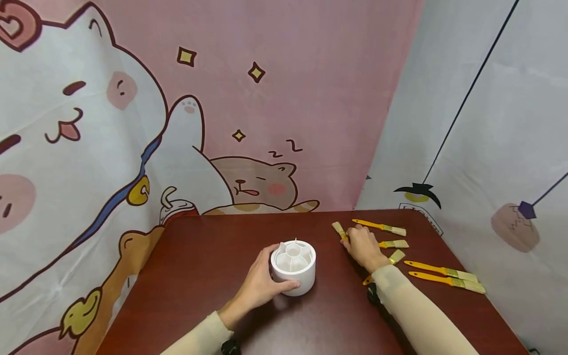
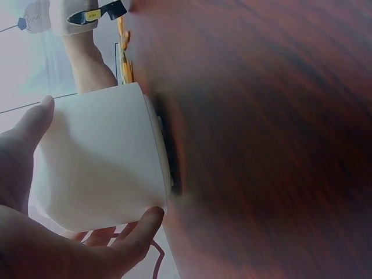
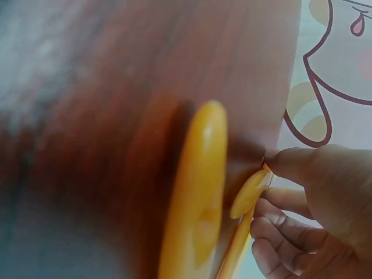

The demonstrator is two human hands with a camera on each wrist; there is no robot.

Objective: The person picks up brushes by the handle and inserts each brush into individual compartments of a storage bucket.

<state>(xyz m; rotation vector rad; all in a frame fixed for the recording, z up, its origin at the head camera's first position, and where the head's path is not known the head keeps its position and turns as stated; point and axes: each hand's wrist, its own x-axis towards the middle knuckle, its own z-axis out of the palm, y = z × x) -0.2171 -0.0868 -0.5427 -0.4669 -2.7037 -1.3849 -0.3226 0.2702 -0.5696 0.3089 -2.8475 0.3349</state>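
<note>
My left hand [image 1: 259, 281] grips a white round holder [image 1: 303, 283] by its side, the thumb at the front and fingers round the far side. Its open top shows several compartments about a central ring. The left wrist view shows the holder's smooth white wall [image 2: 104, 157] between thumb and fingers. My right hand [image 1: 364, 246] is among yellow-handled paintbrushes at the table's right. Thumb and forefinger pinch a paintbrush [image 1: 338, 228] with its pale bristles pointing up-left; the hand hides part of its handle. Close to the right wrist camera, another brush handle [image 3: 197, 192] looms large.
Beside and under the right hand lie more paintbrushes: one behind [image 1: 379, 226], one to its right [image 1: 395, 244] and one partly beneath the wrist [image 1: 396, 256]. Two paintbrushes [image 1: 448, 281] lie nearer the right edge. Printed cloth hangs behind the dark red table [image 1: 199, 276].
</note>
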